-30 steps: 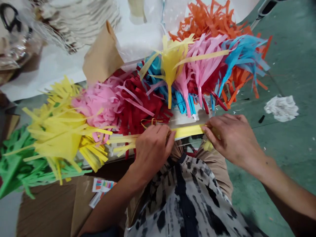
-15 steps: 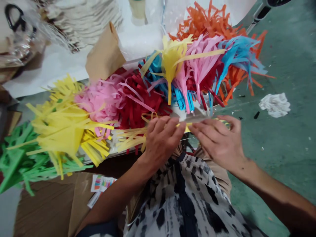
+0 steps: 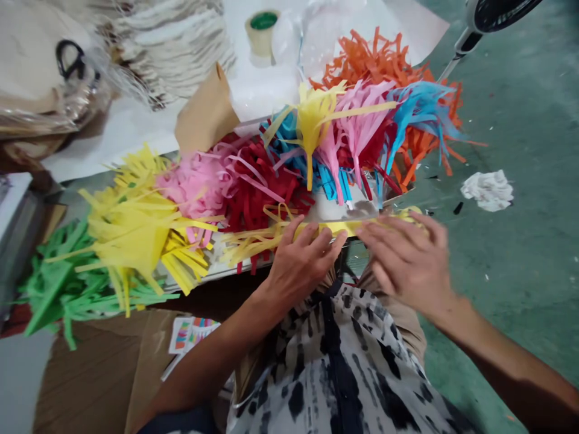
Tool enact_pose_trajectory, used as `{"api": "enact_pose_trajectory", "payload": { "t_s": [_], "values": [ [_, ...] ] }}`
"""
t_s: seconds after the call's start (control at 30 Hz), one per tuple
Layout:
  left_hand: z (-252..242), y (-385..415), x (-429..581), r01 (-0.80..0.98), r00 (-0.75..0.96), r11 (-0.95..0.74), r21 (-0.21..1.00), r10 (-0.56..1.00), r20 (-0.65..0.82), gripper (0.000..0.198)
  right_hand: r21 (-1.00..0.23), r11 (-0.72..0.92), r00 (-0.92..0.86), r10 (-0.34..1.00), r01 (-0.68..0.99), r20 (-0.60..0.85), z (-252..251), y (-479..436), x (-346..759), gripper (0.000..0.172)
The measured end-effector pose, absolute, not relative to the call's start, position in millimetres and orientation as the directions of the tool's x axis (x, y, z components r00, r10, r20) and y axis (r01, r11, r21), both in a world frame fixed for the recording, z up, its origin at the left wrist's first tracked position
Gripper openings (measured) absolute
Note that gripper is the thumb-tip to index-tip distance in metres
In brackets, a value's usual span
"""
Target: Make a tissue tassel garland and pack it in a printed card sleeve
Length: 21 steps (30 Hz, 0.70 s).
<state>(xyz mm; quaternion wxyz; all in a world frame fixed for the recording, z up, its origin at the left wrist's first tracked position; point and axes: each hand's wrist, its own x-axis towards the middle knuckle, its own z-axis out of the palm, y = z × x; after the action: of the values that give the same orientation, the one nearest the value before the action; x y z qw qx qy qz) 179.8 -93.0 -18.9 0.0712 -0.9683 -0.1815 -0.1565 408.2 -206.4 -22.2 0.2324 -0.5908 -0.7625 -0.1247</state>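
A flattened band of yellow tissue paper (image 3: 350,228) lies along the near edge of the pale counter (image 3: 328,208), running crosswise in front of the person; its left end spreads into loose, thin yellow strips (image 3: 253,242). The left hand (image 3: 301,259) rests on the band just beside these strips, fingers partly uncurled and spread, thumb pointing toward the other hand. The right hand (image 3: 407,259) lies over the band's right part, its fingers extended close together, slightly blurred. The hands are near each other but apart, a short stretch of yellow showing between them. Whether either hand pinches the paper from below cannot be told.

Just beyond the left hand sits a heap of dark red paper strips (image 3: 253,202), touching a curly pink paper heap (image 3: 199,184). Farther left, a fringed yellow paper pile (image 3: 136,229) overlaps shredded green paper (image 3: 58,265). Beyond the right hand, tassels with twisted stems lie side by side: a yellow tassel (image 3: 312,123), a pink tassel (image 3: 364,117) and a light blue tassel (image 3: 418,114), with an orange shredded paper heap (image 3: 371,63) behind them. A crumpled white wad (image 3: 488,190) lies on the green floor (image 3: 511,271).
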Motion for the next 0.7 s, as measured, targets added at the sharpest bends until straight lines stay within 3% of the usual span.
{"api": "enact_pose_trajectory", "payload": {
  "t_s": [0.13,0.33,0.4,0.53,0.7],
  "values": [
    [-17,-86,158,0.382,0.865,-0.924,0.007,0.36,0.349,0.032,-0.127,0.29,-0.202,0.862,0.948,0.465,-36,-194,394,0.036],
    [2,-71,123,0.545,0.706,-0.838,-0.003,0.457,0.541,0.02,-0.166,0.355,-0.225,0.826,0.92,0.516,-41,-188,416,0.024],
    [7,-75,134,0.53,0.676,-0.846,0.059,0.464,0.572,0.016,-0.219,0.39,-0.24,0.832,0.894,0.501,-41,-187,422,0.024],
    [-1,-87,175,0.312,0.796,-0.914,0.26,0.401,0.453,0.017,-0.326,0.436,-0.264,0.85,0.839,0.456,-41,-185,434,0.027],
    [-21,-79,188,0.296,0.809,-0.879,0.373,0.438,0.391,0.005,-0.325,0.432,-0.256,0.848,0.842,0.463,-39,-187,446,0.021]
  ]
}}
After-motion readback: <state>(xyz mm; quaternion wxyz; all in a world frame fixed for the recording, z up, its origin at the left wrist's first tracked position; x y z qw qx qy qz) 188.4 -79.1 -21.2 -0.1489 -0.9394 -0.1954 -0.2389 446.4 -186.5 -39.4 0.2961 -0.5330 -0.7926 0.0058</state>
